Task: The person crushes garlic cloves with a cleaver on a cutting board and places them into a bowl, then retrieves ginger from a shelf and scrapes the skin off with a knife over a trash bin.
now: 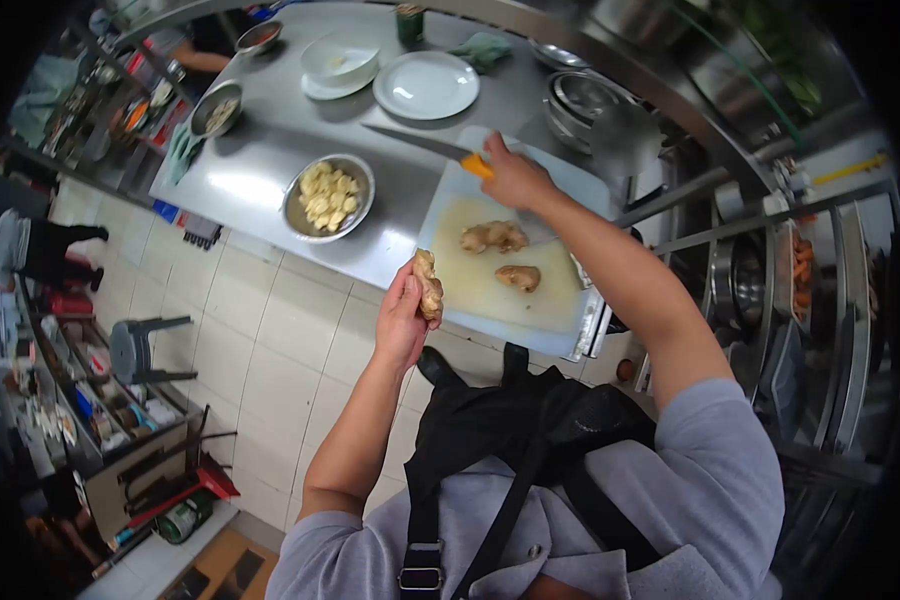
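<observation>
My left hand (400, 318) is closed around a knobbly piece of ginger root (429, 284), held upright near the front left edge of the cutting board (515, 335). In my right hand (518, 178) is a knife (478, 166) by its yellow handle; the blade points left over the steel table, beyond the board's far left corner. Two more pieces of ginger lie on the board, a larger ginger piece (493, 237) and a smaller ginger piece (518, 278) nearer to me. Left of the board stands a metal bowl (292, 222) of pale peeled pieces.
Farther back on the steel table (260, 170) are a white plate (426, 86), a white bowl (340, 62) and a smaller metal bowl (216, 110). Stacked metal bowls (570, 122) and a shelf post stand at the right. A stool (140, 350) is on the tiled floor.
</observation>
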Action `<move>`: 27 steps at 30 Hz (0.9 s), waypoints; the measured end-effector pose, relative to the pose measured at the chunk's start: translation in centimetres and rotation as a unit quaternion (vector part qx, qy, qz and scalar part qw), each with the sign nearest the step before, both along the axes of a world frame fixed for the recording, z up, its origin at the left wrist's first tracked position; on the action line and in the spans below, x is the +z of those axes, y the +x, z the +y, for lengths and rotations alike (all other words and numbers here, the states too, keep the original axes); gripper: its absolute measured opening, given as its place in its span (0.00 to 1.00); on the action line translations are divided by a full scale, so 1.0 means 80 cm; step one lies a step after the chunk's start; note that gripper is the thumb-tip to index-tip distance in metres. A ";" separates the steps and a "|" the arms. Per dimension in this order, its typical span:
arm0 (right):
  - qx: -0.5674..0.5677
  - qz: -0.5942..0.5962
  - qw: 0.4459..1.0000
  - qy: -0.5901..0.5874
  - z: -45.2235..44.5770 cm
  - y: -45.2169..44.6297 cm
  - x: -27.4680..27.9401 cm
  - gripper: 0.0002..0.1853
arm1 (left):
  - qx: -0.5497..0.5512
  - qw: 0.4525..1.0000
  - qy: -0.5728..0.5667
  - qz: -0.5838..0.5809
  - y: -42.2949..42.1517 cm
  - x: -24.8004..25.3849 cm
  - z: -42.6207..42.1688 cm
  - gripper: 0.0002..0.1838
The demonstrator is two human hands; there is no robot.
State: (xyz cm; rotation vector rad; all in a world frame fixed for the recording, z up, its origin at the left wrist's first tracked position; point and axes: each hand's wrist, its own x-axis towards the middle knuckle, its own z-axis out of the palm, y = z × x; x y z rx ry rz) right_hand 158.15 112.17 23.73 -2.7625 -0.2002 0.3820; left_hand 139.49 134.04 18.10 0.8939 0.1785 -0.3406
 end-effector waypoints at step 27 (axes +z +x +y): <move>-0.176 -0.116 0.971 0.112 -0.552 -0.421 -0.013 0.32 | -0.032 0.996 0.057 0.062 -0.093 -0.008 -0.692 0.16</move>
